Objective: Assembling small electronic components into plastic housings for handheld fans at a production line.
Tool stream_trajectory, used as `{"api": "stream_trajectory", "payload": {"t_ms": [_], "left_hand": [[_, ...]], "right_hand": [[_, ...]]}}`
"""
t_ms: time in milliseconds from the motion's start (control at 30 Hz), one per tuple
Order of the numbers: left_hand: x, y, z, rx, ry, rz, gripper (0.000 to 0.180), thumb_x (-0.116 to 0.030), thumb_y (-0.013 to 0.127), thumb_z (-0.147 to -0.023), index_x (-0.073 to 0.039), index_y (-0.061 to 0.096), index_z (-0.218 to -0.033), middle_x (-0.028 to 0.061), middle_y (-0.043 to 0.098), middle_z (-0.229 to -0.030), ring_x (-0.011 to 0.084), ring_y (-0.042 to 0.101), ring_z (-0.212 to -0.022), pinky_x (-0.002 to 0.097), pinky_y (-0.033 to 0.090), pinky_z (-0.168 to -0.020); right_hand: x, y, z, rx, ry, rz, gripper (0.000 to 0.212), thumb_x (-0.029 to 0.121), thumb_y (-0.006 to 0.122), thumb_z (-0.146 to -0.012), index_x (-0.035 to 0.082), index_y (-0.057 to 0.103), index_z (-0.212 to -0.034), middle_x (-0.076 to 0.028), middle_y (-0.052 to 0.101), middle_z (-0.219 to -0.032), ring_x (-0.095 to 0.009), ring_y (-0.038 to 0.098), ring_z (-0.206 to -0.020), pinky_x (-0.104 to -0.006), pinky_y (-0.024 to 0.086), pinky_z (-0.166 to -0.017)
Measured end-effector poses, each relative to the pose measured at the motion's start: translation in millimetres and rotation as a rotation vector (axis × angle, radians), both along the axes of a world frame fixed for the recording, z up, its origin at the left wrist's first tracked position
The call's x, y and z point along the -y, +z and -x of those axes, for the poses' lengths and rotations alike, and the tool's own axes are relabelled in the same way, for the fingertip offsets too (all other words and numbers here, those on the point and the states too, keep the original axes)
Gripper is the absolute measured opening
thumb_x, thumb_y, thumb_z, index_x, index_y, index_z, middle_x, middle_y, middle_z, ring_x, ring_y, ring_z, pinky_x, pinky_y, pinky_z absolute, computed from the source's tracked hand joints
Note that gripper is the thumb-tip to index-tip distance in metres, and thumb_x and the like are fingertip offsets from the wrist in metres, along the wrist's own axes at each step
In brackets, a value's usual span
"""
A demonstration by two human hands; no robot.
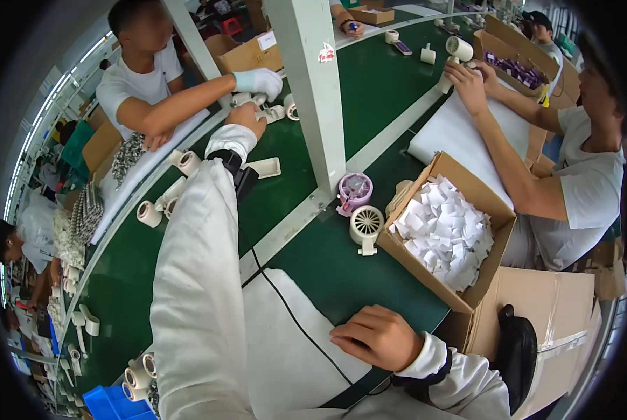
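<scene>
Left hand [245, 119] is stretched far across the green belt [369, 91] and closed over a small cream fan part [274, 112], just beside a co-worker's gloved hand [259, 82]; whether it is fully gripped cannot be told. Right hand [375, 337] rests loosely curled and holding nothing on the white pad [285, 350]. A cream fan [366, 227] and pink fan [355, 190] stand untouched by the box of paper slips [445, 231], so the pickup is judged barely begun.

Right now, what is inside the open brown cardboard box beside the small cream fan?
The open brown cardboard box is heaped with loose white paper slips. They cover its bottom, so anything under them cannot be seen. The small cream fan stands outside.
</scene>
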State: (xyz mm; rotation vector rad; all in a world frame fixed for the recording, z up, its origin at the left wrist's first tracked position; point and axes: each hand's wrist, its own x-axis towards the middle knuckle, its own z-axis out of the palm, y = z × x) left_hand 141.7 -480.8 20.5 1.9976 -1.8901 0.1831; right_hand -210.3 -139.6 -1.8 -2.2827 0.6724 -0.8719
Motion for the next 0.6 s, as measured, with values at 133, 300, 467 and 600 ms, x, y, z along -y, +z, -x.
{"api": "stream_trajectory", "payload": {"t_ms": [133, 300, 467, 600], "left_hand": [[6.9, 6.8, 17.6, -0.126, -0.031, 0.029, 0.031, -0.028, 0.074, -0.083, -0.009, 0.071, -0.107, 0.0169, 0.074, -0.099, 0.0376, 0.07, -0.096, 0.0437, 0.055, -0.088], [4.7, 8.9, 31.7, -0.111, -0.075, 0.012, 0.022, -0.028, 0.071, -0.086, -0.01, 0.07, -0.1, 0.0162, 0.074, -0.098, 0.0369, 0.07, -0.098, 0.0454, 0.056, -0.089], [71.7, -16.5, 37.1, -0.105, -0.1, 0.061, 0.025, -0.028, 0.07, -0.087, -0.01, 0.071, -0.104, 0.0164, 0.074, -0.103, 0.0366, 0.07, -0.101, 0.0456, 0.056, -0.09], [152.0, -57.4, 12.5, -0.076, 0.109, 0.117, 0.028, -0.027, 0.069, -0.088, -0.009, 0.071, -0.109, 0.0178, 0.072, -0.11, 0.0376, 0.068, -0.105, 0.0468, 0.056, -0.091]], "right_hand": [[6.7, 0.5, 4.4, -0.021, -0.028, -0.018, 0.011, 0.015, 0.078, -0.086, 0.009, 0.074, -0.094, -0.003, 0.066, -0.077, -0.021, 0.062, -0.069, -0.0338, 0.05, -0.064], [11.1, 1.3, 8.3, -0.033, -0.009, -0.023, 0.012, 0.015, 0.079, -0.085, 0.009, 0.074, -0.095, -0.002, 0.066, -0.076, -0.02, 0.062, -0.068, -0.0332, 0.049, -0.064], [9.9, -0.1, 10.8, -0.074, -0.039, 0.002, 0.014, 0.016, 0.079, -0.085, 0.008, 0.075, -0.096, -0.002, 0.065, -0.075, -0.02, 0.061, -0.067, -0.0331, 0.049, -0.062], [9.0, 1.5, 3.9, -0.104, -0.04, 0.024, 0.018, 0.017, 0.079, -0.086, 0.007, 0.075, -0.1, -0.002, 0.064, -0.074, -0.019, 0.061, -0.065, -0.033, 0.048, -0.061]]}}
